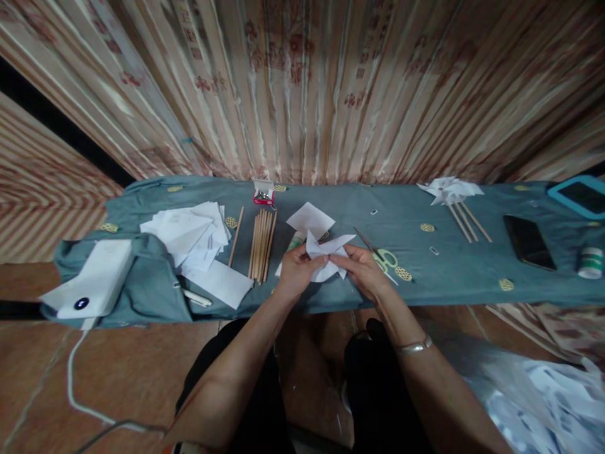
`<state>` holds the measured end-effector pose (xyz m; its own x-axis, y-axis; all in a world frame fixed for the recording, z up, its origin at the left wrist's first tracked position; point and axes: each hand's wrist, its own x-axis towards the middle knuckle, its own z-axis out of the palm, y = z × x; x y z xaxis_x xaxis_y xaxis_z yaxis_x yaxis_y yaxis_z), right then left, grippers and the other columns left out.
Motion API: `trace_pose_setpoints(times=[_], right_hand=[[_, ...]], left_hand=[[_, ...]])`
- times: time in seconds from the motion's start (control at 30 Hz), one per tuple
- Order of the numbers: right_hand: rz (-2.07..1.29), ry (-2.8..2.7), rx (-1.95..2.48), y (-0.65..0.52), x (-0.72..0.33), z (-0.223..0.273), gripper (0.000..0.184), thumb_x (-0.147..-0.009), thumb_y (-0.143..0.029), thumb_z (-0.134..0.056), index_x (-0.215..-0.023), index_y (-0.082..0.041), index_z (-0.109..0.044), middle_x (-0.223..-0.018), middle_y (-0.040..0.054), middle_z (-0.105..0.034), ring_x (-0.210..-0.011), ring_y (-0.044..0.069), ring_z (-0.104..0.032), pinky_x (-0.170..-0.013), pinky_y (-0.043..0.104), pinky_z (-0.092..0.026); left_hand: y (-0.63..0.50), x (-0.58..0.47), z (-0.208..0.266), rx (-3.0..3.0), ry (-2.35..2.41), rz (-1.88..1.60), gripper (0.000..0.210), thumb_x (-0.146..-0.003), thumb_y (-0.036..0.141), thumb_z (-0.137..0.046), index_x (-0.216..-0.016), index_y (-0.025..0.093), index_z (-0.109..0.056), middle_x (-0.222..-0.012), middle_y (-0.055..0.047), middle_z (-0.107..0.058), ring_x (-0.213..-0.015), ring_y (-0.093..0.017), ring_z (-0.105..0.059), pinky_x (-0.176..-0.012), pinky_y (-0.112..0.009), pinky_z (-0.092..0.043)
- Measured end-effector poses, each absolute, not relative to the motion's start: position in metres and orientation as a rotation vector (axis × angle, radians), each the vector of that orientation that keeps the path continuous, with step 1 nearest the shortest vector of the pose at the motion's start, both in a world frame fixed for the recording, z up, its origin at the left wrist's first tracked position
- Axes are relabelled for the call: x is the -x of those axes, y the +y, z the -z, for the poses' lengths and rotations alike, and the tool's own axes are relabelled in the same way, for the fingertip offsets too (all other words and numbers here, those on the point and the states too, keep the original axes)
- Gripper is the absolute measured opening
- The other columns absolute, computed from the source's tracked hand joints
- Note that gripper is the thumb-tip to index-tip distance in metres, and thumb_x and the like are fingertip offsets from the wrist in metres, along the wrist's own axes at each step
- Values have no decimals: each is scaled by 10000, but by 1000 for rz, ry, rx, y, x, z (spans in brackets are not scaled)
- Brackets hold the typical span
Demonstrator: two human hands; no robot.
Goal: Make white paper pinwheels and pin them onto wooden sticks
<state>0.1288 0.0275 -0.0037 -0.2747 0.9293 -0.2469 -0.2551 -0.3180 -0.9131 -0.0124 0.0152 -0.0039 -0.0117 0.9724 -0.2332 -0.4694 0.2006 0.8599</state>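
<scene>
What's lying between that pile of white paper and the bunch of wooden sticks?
In the head view, a single wooden stick and a yellow mark on the cloth lie between them.

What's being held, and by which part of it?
Folded white paper, held at its sides and near its middle by the left hand and right hand.

Left hand [297, 272] and right hand [363, 269] both pinching, nearly meeting; forearms [241, 359] reach forward, converging inward.
</scene>
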Motion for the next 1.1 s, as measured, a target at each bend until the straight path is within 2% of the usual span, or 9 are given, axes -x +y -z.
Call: trace_pose_setpoints(times=[0.3,0.63,0.77,0.87,0.93,1.0,1.1], right_hand=[[-1755,-988,1023,31,-114,9,302,-577,-342,-854,-833,-207,-767,-781,-1,-762,-684,129,-657,-761,255,-482],[-1805,-978,993,32,-105,4,286,-571,-340,-850,-788,-183,-751,-748,8,-756,-633,128,-648,-712,265,-491],[-1766,-961,995,33,-104,1,296,-564,-338,-855,-796,-187,-750,-739,0,-753,-635,126,-652,-695,255,-501],[-1722,-906,1004,34,-108,-1,295,-547,-334,-861,-785,-198,-753,-724,-1,-752,-627,133,-658,-696,262,-515],[-1696,-884,1007,34,-112,-2,283,-541,-337,-861,-767,-207,-753,-718,0,-752,-623,141,-663,-698,271,-524],[-1673,-883,1006,34,-116,-3,267,-541,-334,-859,-755,-214,-752,-713,-1,-751,-620,144,-666,-694,274,-529],[-1664,-892,990,33,-120,-5,243,-553,-320,-853,-745,-212,-750,-714,-1,-751,-621,140,-664,-680,266,-530]], left_hand=[[17,25,6,-656,1033,-1319,273,-463,247,-823,-685,135,-711,-650,-2,-696,-568,-127,-588,-598,-251,-456],[13,33,0,-667,1016,-1330,371,-433,291,-869,-727,127,-712,-669,-6,-706,-571,-127,-597,-612,-261,-482],[20,47,2,-824,1064,-1298,403,-510,363,-843,-815,128,-723,-739,-32,-722,-639,-155,-639,-651,-278,-504],[33,70,9,-1009,1243,-1393,399,-725,467,-686,-940,132,-716,-837,-71,-733,-768,-190,-676,-761,-328,-528],[43,88,16,-1304,1477,-1421,319,-824,399,-591,-988,152,-709,-936,-82,-725,-855,-200,-673,-836,-354,-521],[51,100,23,-1674,1770,-1285,234,-798,238,-613,-996,161,-710,-1074,-99,-695,-983,-229,-641,-931,-384,-487],[58,108,33,-2005,1988,-981,317,-755,138,-635,-1068,127,-687,-1090,-136,-679,-1074,-289,-596,-967,-418,-467]])
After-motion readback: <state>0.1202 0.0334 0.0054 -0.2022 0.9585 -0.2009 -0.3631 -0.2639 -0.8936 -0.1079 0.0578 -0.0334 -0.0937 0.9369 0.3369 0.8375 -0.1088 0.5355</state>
